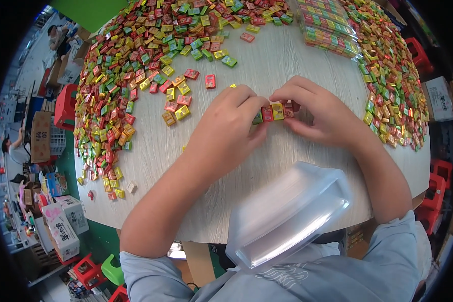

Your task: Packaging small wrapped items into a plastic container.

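Between my two hands, over the pale wood-grain table, is a short row of small wrapped candies [272, 112] in green, red and yellow, standing side by side. My left hand [234, 126] is closed on the left end of this row, thumb below and fingers above. At the other end, my right hand [319, 113] pinches the row in the same way. Part of the row is hidden behind the fingers. Nearer my body, a clear plastic tray [292, 214] is tilted at the table's front edge, partly blurred. Loose candies such as a red one [210, 81] lie beyond my left hand.
A big heap of mixed wrapped candies [151, 45] spreads over the left and far side of the table [156, 166]. Another heap [390, 85] runs along the right edge. Filled clear trays [329, 30] stand at the far right. Red stools [435, 191] and cartons [63, 229] surround the table.
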A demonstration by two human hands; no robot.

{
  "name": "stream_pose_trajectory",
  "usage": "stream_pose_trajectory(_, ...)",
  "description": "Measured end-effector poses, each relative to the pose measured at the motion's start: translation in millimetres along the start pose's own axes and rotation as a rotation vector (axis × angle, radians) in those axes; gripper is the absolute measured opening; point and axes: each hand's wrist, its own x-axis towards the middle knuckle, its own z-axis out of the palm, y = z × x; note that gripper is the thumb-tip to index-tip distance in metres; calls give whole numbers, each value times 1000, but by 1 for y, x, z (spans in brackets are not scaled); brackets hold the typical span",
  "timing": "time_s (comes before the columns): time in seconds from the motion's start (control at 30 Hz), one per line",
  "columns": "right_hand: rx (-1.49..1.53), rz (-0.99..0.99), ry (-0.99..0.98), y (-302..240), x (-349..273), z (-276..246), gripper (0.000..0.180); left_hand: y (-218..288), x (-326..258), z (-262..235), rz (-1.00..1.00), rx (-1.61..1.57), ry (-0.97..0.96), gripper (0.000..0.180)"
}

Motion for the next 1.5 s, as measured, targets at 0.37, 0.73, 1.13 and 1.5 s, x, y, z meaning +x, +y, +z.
stream_pose_trajectory(0.37, -110, -88, 44, 2, 2, 2, 44, 2, 0, 0, 1, 41, 0, 40)
stream_pose_trajectory(0.73, -179, -57, -28, 0, 4, 4, 44, -9, -1, 6, 11, -20, -32, 37)
stream_pose_trajectory(1.13, -199, -102, 156, 5, 1, -5, 44, -13, 0, -12, -25, 56, 27, 31)
stream_pose_trajectory(1.5, -244, 1, 47, 16, 1, -9, 38, -16, 0, -9, -61, 129, -41, 27)
